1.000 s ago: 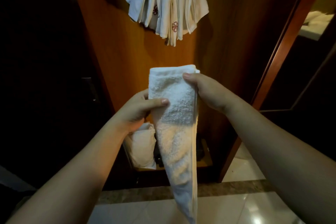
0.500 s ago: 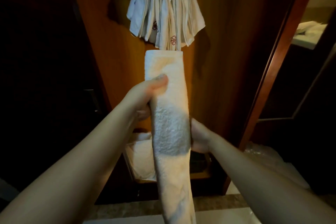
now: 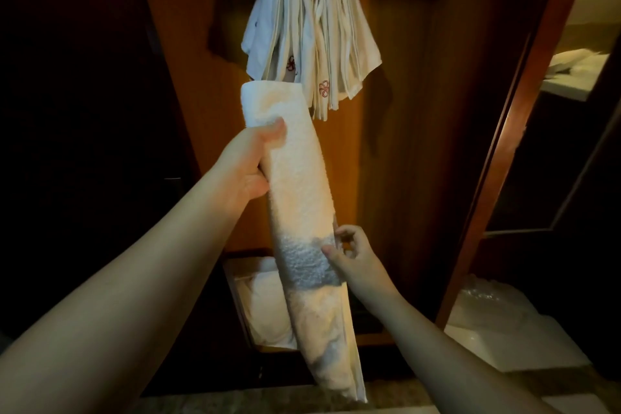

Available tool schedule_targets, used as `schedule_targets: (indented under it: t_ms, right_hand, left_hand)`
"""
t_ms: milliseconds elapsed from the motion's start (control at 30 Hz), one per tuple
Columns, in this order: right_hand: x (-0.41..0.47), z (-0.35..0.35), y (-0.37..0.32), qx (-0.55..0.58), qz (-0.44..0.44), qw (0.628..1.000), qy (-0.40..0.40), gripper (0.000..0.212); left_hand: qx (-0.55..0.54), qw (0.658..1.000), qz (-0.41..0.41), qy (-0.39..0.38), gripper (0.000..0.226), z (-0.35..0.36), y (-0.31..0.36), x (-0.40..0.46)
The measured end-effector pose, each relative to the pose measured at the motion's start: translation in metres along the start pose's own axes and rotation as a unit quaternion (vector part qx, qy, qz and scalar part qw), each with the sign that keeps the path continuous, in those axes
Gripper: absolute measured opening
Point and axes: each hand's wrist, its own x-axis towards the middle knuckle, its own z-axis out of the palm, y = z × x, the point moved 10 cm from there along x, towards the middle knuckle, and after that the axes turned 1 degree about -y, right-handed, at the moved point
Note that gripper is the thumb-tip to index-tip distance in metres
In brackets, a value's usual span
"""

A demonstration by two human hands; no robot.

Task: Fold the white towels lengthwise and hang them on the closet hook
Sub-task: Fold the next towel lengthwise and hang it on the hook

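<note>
Forearms reach in from the bottom edge, both bare, and between them hangs a folded white towel [image 3: 299, 198], doubled lengthwise into a long narrow strip that tilts slightly, its top end further left than its bottom. The left hand [image 3: 248, 165] grips the strip near its upper end, thumb pressed across the front face and the fingers wrapped out of sight behind it. Lower down, on the strip's right edge, the right hand [image 3: 349, 252] pinches the layered edge between thumb and forefinger, the other fingers loosely curled just beside the cloth. A grey shadow band crosses the towel at the level of that pinch. Below the right hand the strip runs on to its free bottom end, which hangs unsupported above a pale stone floor [image 3: 524, 349]. Behind the towel and below the left hand sits a low shelf or bin holding a white bundle [image 3: 268, 306], possibly more towels, though the dim light leaves that unclear. Above the left hand, just past the towel's top fold, a bunch of hung towels [image 3: 312, 33] drapes from a point near the top edge; the hook itself is hidden under them. Small red embroidered marks show on two of them. They hang against a wooden closet panel [image 3: 208, 84], with a dark door frame [image 3: 497, 158] well off to the right of the right hand.
</note>
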Motion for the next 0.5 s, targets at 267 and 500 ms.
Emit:
schedule_targets:
  t_ms: [267, 500]
  right_hand:
    - [-0.001, 0.000, -0.025, -0.079, -0.018, 0.997, 0.008, 0.015]
    - [-0.004, -0.007, -0.033, -0.074, -0.024, 0.996, 0.038, 0.020]
  left_hand:
    - [-0.001, 0.999, 0.017, -0.031, 0.042, 0.009, 0.007, 0.002]
    - [0.013, 0.998, 0.030, -0.052, 0.038, 0.014, 0.024, -0.001]
